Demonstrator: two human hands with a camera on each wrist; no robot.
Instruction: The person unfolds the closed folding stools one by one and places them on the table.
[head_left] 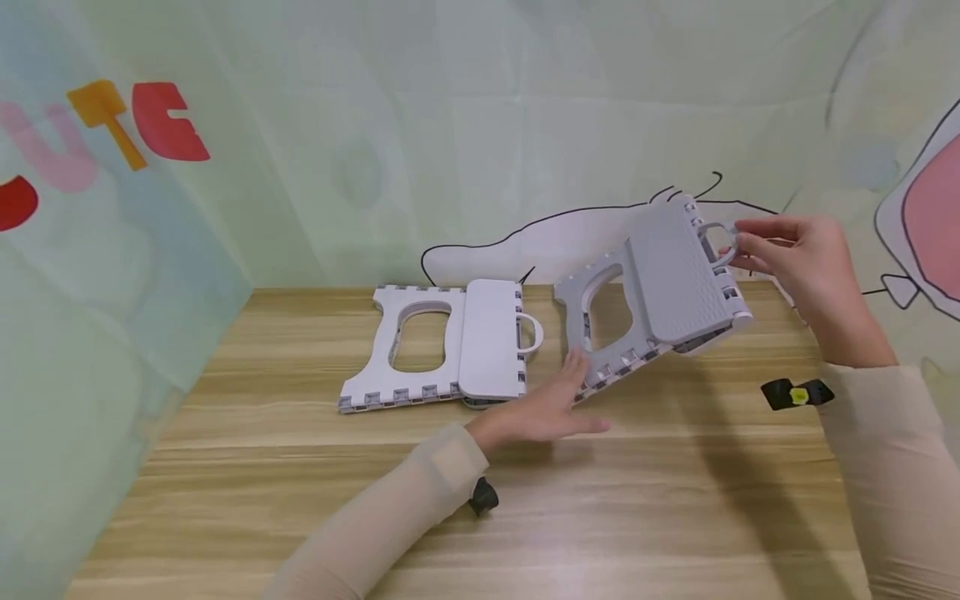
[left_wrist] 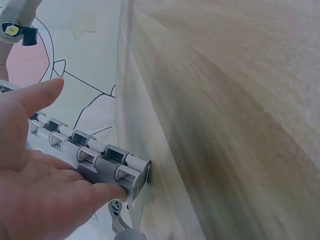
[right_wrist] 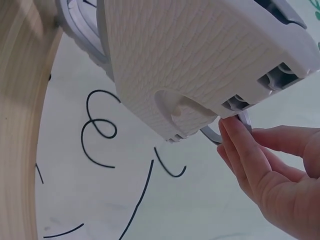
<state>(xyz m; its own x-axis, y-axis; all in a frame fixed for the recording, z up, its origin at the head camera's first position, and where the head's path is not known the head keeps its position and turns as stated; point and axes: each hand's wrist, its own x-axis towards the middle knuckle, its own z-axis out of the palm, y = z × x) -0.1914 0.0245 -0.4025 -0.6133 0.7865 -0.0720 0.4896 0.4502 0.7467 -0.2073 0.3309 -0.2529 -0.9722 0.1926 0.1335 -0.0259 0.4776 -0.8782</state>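
Observation:
A grey folding step stool [head_left: 678, 275], folded flat, is tilted with its handle end raised off the table. My right hand [head_left: 806, 254] pinches its loop handle between thumb and fingers, also seen in the right wrist view, where the stool's textured panel [right_wrist: 175, 55] shows. My left hand [head_left: 543, 410] has its fingers straight, with the fingertips touching the stool's lower end near the table. In the left wrist view the hinged edge [left_wrist: 92, 150] of that stool lies behind the fingers. Left of it a white folded step stool [head_left: 491, 337] lies flat, its loop handle pointing right.
The wood-grain table [head_left: 300, 492] spans the foreground. A printed cloth backdrop [head_left: 360, 150] rises behind the table and along its left side. A black wrist device [head_left: 797, 394] sits on the right forearm, and another [head_left: 483, 497] on the left.

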